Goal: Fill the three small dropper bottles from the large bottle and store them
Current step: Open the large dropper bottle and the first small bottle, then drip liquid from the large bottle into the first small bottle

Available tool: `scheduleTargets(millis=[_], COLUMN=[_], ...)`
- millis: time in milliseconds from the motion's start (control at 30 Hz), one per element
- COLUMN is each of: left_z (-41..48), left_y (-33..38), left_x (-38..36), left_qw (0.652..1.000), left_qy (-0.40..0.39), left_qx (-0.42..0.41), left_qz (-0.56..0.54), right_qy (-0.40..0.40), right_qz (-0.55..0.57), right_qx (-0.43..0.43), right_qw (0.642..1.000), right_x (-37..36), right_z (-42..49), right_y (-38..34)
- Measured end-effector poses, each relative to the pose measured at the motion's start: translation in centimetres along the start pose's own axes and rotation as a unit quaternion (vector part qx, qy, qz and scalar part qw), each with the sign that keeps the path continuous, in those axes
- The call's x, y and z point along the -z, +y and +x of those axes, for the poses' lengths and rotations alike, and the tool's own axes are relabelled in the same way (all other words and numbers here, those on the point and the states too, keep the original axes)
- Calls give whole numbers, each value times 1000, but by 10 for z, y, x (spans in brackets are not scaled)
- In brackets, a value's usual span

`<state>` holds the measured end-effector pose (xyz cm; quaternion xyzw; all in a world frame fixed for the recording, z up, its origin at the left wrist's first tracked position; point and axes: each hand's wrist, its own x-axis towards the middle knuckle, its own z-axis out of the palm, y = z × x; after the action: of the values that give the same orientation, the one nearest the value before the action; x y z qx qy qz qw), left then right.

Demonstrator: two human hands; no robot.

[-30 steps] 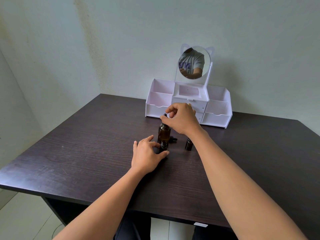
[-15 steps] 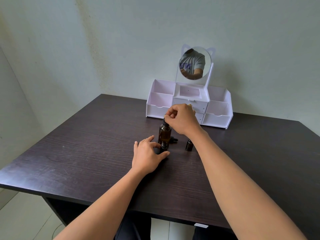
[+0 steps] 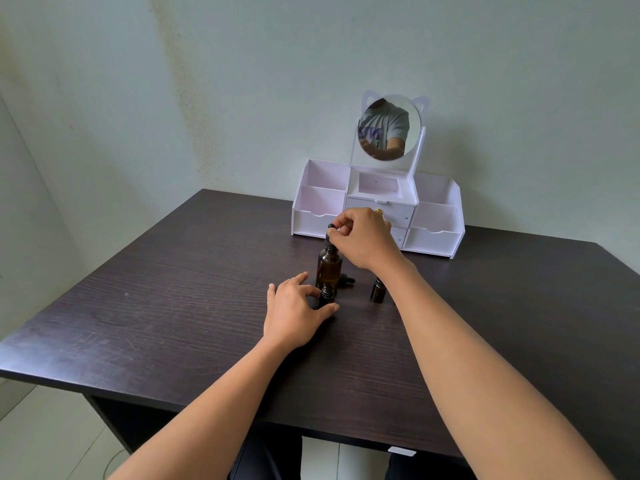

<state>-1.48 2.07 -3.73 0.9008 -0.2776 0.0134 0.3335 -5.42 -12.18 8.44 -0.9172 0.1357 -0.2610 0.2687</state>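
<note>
On the dark table [image 3: 173, 306] the left hand [image 3: 294, 313] has not moved in the last second. Its thumb and fingers are curled around the open small dropper bottle [image 3: 327, 293], and the threaded neck of this bottle shows without a cap. This bottle stands just in front of the large amber bottle [image 3: 329, 268], nearly touching it.

Above the large bottle there is only a little change. The black dropper bulb [image 3: 331, 228] sat lower half a second ago and is now a bit higher over the neck. The right hand [image 3: 363, 237] pinches it between thumb and fingertips, as before. I judge that the person is working the dropper to draw liquid, but the glass tube is hidden, so I cannot tell if it is full.

Just behind the large bottle a loose black cap [image 3: 347, 282] lies on its side. To the right, under the right forearm, a second small bottle [image 3: 377, 292] stands apart. I do not see the third one clearly. The white organizer [image 3: 436, 240] waits at the back wall, still without bottles, so the filling is at an early stage.
</note>
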Motion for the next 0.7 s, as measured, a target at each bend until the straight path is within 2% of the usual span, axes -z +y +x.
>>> scheduleTargets(millis=[200, 500, 700], left_z=[-2, -5, -5], left_y=[3, 4, 5], left_x=[4, 6, 8], left_qw=[1000, 1000, 1000], left_qy=[-3, -3, -6], left_qx=[1, -1, 1], left_qz=[-4, -7, -8], right_qy=[34, 87, 125], right_qz=[9, 140, 168], right_qx=[11, 18, 35], right_qw=[999, 986, 977], right_x=[8, 28, 43], right_z=[6, 12, 10], right_y=[-7, -17, -28])
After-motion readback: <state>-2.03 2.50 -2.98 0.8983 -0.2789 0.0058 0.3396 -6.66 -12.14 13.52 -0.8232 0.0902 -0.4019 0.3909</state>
